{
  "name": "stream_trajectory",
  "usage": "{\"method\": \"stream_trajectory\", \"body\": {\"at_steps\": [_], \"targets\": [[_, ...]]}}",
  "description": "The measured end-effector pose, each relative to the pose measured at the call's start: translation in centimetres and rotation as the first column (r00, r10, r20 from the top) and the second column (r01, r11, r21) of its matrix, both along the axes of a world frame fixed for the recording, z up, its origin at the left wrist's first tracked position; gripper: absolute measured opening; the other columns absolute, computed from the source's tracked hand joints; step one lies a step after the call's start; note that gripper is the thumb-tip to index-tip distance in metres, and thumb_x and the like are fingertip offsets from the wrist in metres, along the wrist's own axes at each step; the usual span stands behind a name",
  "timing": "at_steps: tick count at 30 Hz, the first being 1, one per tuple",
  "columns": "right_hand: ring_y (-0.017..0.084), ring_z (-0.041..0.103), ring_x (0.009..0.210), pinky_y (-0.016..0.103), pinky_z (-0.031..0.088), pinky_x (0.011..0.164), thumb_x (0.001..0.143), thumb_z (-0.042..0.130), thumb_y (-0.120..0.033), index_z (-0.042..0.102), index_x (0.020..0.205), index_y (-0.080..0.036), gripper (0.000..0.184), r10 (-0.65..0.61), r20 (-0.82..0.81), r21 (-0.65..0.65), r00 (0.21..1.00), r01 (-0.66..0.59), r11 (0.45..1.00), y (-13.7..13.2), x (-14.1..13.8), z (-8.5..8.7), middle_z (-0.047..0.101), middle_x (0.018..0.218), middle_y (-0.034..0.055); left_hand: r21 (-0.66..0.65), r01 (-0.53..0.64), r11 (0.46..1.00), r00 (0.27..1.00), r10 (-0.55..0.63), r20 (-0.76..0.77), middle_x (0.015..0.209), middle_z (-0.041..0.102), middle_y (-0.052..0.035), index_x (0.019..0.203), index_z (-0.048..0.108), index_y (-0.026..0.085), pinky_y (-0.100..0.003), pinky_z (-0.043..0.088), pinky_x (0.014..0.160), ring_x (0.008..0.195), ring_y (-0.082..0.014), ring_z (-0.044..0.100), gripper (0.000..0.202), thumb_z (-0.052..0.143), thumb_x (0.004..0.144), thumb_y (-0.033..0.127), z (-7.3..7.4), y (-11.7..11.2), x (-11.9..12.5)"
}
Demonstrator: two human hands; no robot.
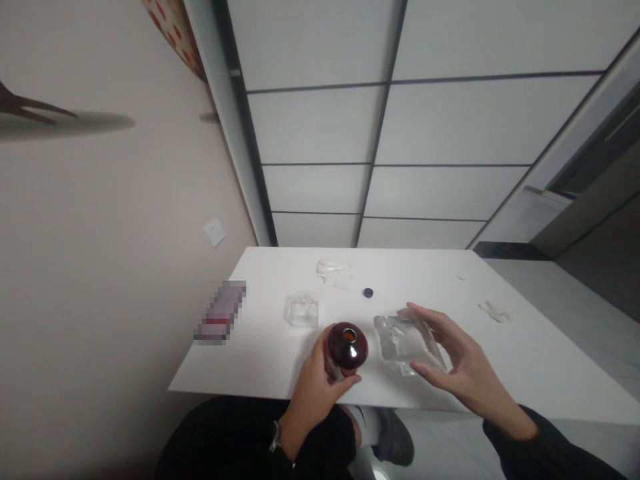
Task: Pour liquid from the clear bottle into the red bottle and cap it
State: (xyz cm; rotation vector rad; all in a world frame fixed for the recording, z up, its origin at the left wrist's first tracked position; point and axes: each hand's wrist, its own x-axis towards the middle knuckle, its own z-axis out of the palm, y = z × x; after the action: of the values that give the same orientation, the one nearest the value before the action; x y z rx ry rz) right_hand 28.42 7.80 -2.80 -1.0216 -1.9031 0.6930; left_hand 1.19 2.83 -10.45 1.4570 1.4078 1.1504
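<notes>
My left hand [315,387] is wrapped around a dark red glass bottle [347,345] with an open neck, standing near the front edge of the white table [450,373]. My right hand [460,367] grips a clear, blocky glass container [407,341] just right of the bottle, thumb below and fingers over its far side. A small black cap [369,293] lies on the table behind both.
A clear square glass piece [303,310] sits left of the bottle. Crumpled clear wrapping [334,272] lies near the far edge, a blurred pink box [220,313] on the left edge and a pale scrap [495,311] at right. A wall runs along the left.
</notes>
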Motion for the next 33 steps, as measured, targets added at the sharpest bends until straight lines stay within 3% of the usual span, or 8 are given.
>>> {"method": "stream_trajectory", "body": {"at_steps": [7,13,24,33], "targets": [[0.032,0.069,0.129,0.044,0.063,0.101,0.089,0.08,-0.044,0.058,0.152,-0.03,0.068,0.051,0.044,0.032,0.998,-0.052,0.998,0.1,-0.8,0.6,0.068,0.145,0.0136,0.042,0.007,0.999,1.0,-0.007,0.006,0.152,0.062,-0.0147,0.153,0.046,0.021,-0.055,0.044,0.123,0.144,-0.0356,0.058,0.094,0.091,0.071,0.02,0.1,0.2,0.0],[0.032,0.069,0.129,0.052,0.054,0.115,0.089,0.081,-0.043,0.059,0.151,-0.031,0.067,0.078,0.101,0.101,0.992,-0.088,0.991,0.5,-1.2,1.5,0.07,0.143,0.0117,0.059,0.037,0.998,0.998,-0.039,0.041,0.154,0.061,-0.015,0.154,0.046,0.021,-0.053,0.044,0.124,0.144,-0.0346,0.058,0.094,0.091,0.072,0.02,0.1,0.2,0.0],[0.032,0.076,0.118,0.05,0.061,0.106,0.082,0.086,-0.044,0.068,0.135,-0.026,0.058,0.085,0.158,0.049,0.984,-0.094,0.994,0.5,-2.4,3.7,0.077,0.13,0.0129,0.041,0.048,0.998,0.995,-0.051,0.087,0.154,0.06,-0.0148,0.154,0.047,0.023,-0.052,0.041,0.125,0.144,-0.0348,0.057,0.095,0.091,0.07,0.02,0.2,0.3,0.0],[0.034,0.075,0.12,0.05,0.061,0.107,0.082,0.087,-0.041,0.073,0.13,-0.025,0.053,0.116,0.189,0.089,0.975,-0.134,0.987,0.7,-2.7,5.3,0.077,0.131,0.0123,0.055,0.05,0.997,0.995,-0.054,0.085,0.154,0.061,-0.0135,0.153,0.048,0.023,-0.054,0.041,0.124,0.143,-0.034,0.058,0.092,0.091,0.072,0.021,0.3,0.2,-0.1]]}}
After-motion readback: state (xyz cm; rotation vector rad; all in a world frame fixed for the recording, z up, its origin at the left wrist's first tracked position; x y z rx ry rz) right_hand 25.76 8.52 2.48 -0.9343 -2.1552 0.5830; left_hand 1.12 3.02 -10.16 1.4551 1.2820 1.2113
